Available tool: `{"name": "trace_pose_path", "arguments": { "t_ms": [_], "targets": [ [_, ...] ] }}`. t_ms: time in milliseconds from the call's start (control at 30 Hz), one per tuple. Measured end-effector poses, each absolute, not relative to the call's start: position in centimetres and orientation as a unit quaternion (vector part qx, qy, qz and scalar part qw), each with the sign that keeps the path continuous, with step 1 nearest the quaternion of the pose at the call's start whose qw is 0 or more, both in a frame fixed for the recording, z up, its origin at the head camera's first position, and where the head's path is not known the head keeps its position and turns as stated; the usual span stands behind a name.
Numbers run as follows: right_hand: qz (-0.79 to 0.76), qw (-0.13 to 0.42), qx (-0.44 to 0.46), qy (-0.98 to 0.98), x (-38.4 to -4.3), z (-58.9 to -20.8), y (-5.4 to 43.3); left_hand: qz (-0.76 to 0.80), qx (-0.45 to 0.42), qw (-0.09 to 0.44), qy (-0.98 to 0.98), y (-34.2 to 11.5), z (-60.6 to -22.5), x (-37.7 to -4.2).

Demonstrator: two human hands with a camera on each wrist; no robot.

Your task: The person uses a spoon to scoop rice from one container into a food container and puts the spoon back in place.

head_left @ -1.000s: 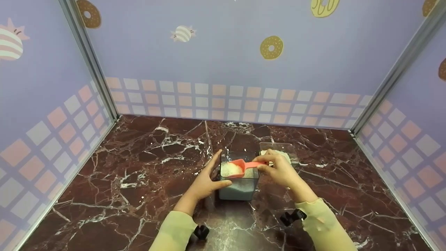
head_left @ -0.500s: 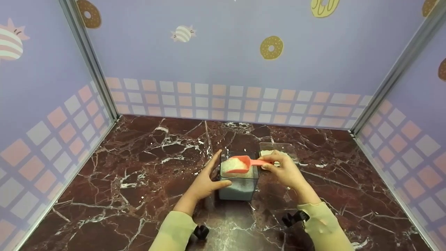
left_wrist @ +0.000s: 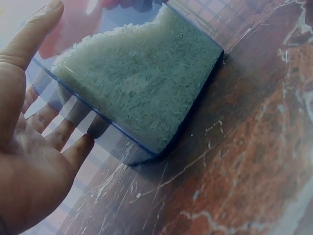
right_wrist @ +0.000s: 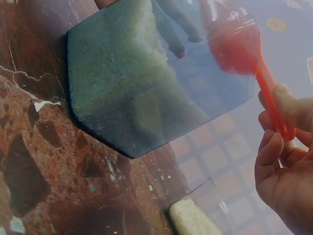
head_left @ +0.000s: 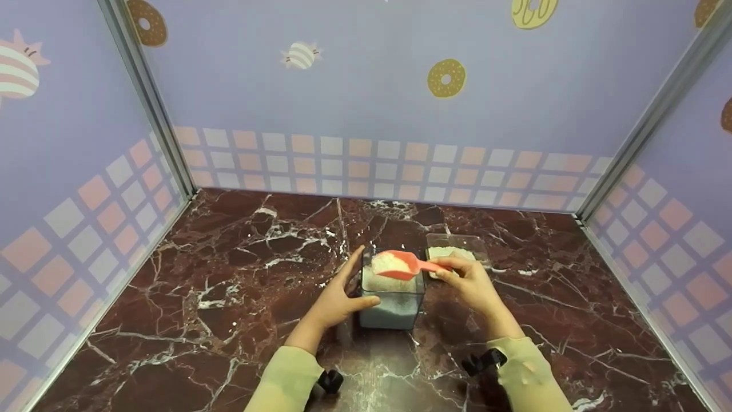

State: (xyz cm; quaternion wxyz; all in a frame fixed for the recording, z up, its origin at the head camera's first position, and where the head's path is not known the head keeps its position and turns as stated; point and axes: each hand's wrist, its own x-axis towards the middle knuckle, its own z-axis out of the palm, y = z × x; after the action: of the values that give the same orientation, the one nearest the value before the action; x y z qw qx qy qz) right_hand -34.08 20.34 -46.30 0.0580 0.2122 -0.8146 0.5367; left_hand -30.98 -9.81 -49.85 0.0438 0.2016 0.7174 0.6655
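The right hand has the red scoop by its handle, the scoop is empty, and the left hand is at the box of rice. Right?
Not quite: the red scoop isn't empty. The head view shows white rice heaped in it. The right hand does have its handle, and the left hand is at the box of rice.

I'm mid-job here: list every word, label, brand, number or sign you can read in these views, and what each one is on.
None: no readable text in any view.
Clear container, red scoop, clear box: no lettering visible.
Wall: only pictures, such as a doughnut and a candy.
Black wrist mounts: too small to tell.
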Motion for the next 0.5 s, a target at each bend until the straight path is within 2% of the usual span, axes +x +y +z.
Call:
{"name": "trace_pose_path", "arguments": {
  "t_ms": [300, 500],
  "targets": [
    [0.615, 0.058, 0.236, -0.75, -34.2, -47.2, 21.2, 0.657, 0.189, 0.042, 0.729, -9.8, -49.7, -30.7],
    [0.663, 0.047, 0.19, -0.722, -33.9, -46.4, 21.7, 0.651, 0.182, 0.044, 0.736, -9.8, -49.7, -30.8]
  ]
}}
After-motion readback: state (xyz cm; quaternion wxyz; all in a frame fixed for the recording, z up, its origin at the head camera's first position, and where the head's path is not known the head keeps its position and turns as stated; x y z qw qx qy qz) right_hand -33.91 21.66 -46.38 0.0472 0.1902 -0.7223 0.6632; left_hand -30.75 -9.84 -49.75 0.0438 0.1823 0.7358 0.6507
